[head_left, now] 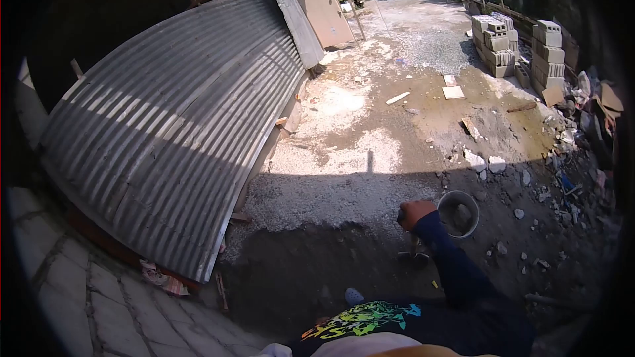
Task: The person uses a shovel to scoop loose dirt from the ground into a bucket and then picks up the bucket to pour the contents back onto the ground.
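My right hand (418, 214) is closed around the dark grip of a shovel-like tool (415, 246), its arm in a dark sleeve. The tool's brownish shaft runs down from the fist to a dark head near the ground, and its exact kind is hard to make out. Just right of the hand stands a round bucket (475, 221) with a greyish lump inside it. Dark, damp-looking sand or soil (297, 258) spreads below and left of the fist, bordering pale gravel (317, 198). My left hand is out of view.
A large corrugated metal sheet (178, 119) leans along the left, above a block wall (99, 291). Stacked concrete blocks (499, 49) stand at the far right. Rubble (496, 164) and scrap litter the right side. A grey shoe tip (354, 296) shows below.
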A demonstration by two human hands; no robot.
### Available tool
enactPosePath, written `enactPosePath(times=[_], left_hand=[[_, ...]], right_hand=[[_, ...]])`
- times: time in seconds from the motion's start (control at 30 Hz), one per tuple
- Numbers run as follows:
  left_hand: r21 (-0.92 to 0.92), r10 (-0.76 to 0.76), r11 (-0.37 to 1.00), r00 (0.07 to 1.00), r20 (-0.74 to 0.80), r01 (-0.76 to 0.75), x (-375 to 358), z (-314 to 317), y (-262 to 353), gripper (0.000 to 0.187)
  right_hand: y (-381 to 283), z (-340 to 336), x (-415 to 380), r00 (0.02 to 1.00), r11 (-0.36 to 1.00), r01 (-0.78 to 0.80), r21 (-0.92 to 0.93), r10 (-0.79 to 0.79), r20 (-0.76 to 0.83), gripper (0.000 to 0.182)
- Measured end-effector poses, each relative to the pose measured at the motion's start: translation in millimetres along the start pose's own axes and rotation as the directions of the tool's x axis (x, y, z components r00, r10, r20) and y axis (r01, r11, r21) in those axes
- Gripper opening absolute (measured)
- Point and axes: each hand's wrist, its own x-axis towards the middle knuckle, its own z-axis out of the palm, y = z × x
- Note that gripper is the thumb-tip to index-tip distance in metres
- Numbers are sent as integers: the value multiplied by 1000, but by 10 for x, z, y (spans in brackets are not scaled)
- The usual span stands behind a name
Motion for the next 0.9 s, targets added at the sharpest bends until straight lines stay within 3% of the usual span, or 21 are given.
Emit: enactPosePath(times=[0.1, 0.13, 0.5, 0.9], left_hand=[[-1, 10, 1000, 1000, 9, -10, 11, 124, -22, 40], [-8, 16, 1000, 1000, 3, -16, 23, 190, -26, 40], [-6, 94, 996, 992, 86, -94, 211, 659, 148, 39], [-82, 195, 979, 978, 71, -189, 383, 370, 397, 39]], right_hand=[[-11, -42, -28, 1000, 1000, -15, 5, 15, 26, 24], [9, 29, -19, 999, 1000, -6, 3, 6, -53, 22], [-14, 83, 96, 1000, 1000, -21, -4, 21, 3, 24], [-296, 44, 135, 991, 989, -114, -92, 119, 53, 23]])
